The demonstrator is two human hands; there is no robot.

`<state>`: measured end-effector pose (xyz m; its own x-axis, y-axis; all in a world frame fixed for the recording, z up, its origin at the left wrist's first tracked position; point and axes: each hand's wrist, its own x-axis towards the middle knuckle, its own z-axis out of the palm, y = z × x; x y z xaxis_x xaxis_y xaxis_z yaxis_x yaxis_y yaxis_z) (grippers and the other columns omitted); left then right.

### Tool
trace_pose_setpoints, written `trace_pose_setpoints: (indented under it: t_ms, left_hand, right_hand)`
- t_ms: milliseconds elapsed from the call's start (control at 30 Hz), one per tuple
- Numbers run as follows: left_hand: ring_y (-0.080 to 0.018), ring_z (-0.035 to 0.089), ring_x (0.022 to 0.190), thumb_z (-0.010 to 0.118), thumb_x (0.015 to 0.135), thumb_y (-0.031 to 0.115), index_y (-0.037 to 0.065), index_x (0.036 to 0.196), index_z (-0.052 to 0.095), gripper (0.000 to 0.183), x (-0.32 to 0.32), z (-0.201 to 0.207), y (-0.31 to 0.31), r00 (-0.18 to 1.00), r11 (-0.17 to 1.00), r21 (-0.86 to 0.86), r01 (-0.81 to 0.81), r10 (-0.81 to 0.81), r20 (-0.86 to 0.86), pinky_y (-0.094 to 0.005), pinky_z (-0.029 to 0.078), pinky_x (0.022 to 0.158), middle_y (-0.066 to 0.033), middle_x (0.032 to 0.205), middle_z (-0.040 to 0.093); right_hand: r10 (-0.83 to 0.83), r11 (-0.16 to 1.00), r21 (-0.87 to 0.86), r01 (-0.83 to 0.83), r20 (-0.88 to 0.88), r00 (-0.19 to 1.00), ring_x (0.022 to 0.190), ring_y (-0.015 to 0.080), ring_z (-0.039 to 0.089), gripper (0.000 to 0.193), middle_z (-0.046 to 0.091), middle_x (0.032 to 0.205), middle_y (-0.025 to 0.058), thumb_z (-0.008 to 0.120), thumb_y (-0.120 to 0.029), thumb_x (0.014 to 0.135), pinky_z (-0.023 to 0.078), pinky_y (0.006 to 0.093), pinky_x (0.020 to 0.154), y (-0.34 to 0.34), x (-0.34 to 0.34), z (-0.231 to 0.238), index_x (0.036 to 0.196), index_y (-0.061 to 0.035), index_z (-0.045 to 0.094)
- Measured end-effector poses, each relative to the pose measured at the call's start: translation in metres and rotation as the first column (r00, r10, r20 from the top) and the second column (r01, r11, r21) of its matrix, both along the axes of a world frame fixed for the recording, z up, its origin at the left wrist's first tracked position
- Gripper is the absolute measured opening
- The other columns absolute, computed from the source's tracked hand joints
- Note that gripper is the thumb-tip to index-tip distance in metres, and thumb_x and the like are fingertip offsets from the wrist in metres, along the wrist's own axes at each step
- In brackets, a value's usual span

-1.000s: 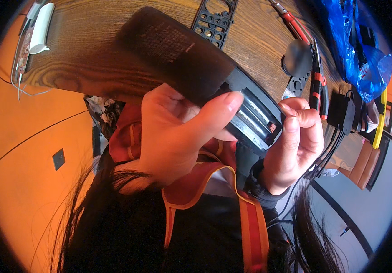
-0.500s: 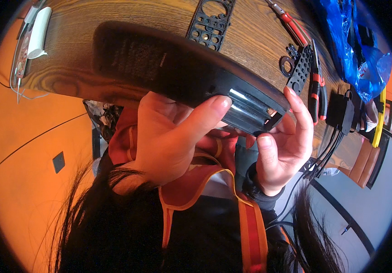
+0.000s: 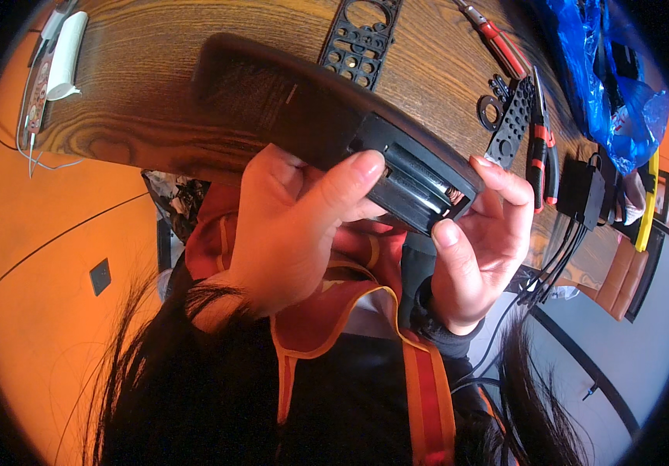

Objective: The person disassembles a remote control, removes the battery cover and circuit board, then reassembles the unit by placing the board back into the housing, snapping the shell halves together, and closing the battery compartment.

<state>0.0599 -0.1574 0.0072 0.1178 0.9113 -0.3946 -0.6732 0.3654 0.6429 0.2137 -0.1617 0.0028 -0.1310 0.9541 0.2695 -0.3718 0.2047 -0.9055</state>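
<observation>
A long black remote control is held up in front of me with its back side showing. Its battery compartment lies uncovered at the right end, with dark batteries in it and a copper-coloured spring at their right ends. My left hand grips the remote from below, its thumb pressing at the left end of the batteries. The fingers of that hand are mostly hidden behind the remote. With thumb and fingers, my right hand pinches the remote's right end beside the spring.
On the wooden table lie a black perforated plate, a red screwdriver, red-and-black pliers and small black parts. A blue plastic bag and a black box with cables sit at the right. A white strip is far left.
The remote has tilted and shifted slightly, its left end moving right and its right end a little left. Light glare on the batteries has lessened. Both hands keep their hold.
</observation>
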Motion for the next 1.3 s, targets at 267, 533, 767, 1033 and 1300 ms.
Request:
trace_pose_setpoints:
  t_ms: [267, 533, 767, 1033, 1300]
  left_hand:
    - [-0.0301, 0.061, 0.102, 0.041, 0.097, 0.032, -0.005, 0.124, 0.046, 0.046, 0.001, -0.008, 0.000, 0.947, 1.000, -0.002, -0.027, 0.026, 0.320, -0.0418, 0.051, 0.087, -0.0205, 0.116, 0.059]
    - [-0.0351, 0.059, 0.106, 0.033, 0.100, 0.026, -0.006, 0.123, 0.046, 0.042, 0.001, 0.000, -0.004, 0.996, 0.986, 0.168, 0.004, 0.011, -0.093, -0.0504, 0.049, 0.092, -0.0244, 0.115, 0.058]
    - [-0.0344, 0.059, 0.106, 0.036, 0.100, 0.020, -0.006, 0.123, 0.046, 0.036, 0.006, -0.003, -0.005, 0.999, 0.976, 0.217, -0.032, 0.032, 0.003, -0.0498, 0.048, 0.093, -0.0217, 0.116, 0.059]
    - [-0.0328, 0.059, 0.106, 0.037, 0.099, 0.019, -0.006, 0.125, 0.045, 0.036, 0.004, -0.004, -0.009, 0.994, 0.970, 0.241, 0.000, 0.025, -0.103, -0.0487, 0.048, 0.092, -0.0219, 0.119, 0.057]
    - [-0.0284, 0.062, 0.096, 0.052, 0.093, 0.017, -0.004, 0.121, 0.046, 0.035, 0.003, -0.013, -0.011, 0.993, 0.959, 0.260, -0.116, 0.107, 0.049, -0.0411, 0.052, 0.084, -0.0183, 0.111, 0.059]
  right_hand:
    - [-0.120, 0.989, -0.085, 0.118, -0.019, 0.993, 0.098, 0.0194, 0.059, 0.054, 0.056, 0.112, 0.0184, 0.065, 0.009, 0.075, 0.048, 0.0299, 0.086, -0.001, -0.003, 0.005, 0.123, 0.0067, 0.041]
    - [-0.087, 0.982, -0.174, 0.070, -0.091, 0.992, 0.102, 0.0194, 0.058, 0.054, 0.055, 0.116, 0.0173, 0.063, 0.011, 0.076, 0.046, 0.0312, 0.092, 0.002, 0.000, 0.005, 0.125, 0.0056, 0.040]
    - [-0.052, 0.982, -0.184, 0.033, -0.098, 0.994, 0.109, 0.0210, 0.056, 0.057, 0.054, 0.119, 0.0171, 0.062, 0.013, 0.076, 0.044, 0.0322, 0.094, 0.002, 0.007, 0.002, 0.128, 0.0041, 0.038]
    - [-0.073, 0.982, -0.179, 0.059, -0.076, 0.994, 0.101, 0.0188, 0.058, 0.055, 0.058, 0.111, 0.0160, 0.064, 0.011, 0.076, 0.045, 0.0301, 0.090, 0.002, 0.006, 0.001, 0.126, 0.0057, 0.041]
    - [-0.117, 0.965, -0.250, 0.084, -0.122, 0.986, 0.098, 0.0165, 0.058, 0.052, 0.060, 0.104, 0.0126, 0.063, 0.010, 0.078, 0.045, 0.0278, 0.089, 0.001, -0.004, 0.005, 0.126, 0.0070, 0.042]
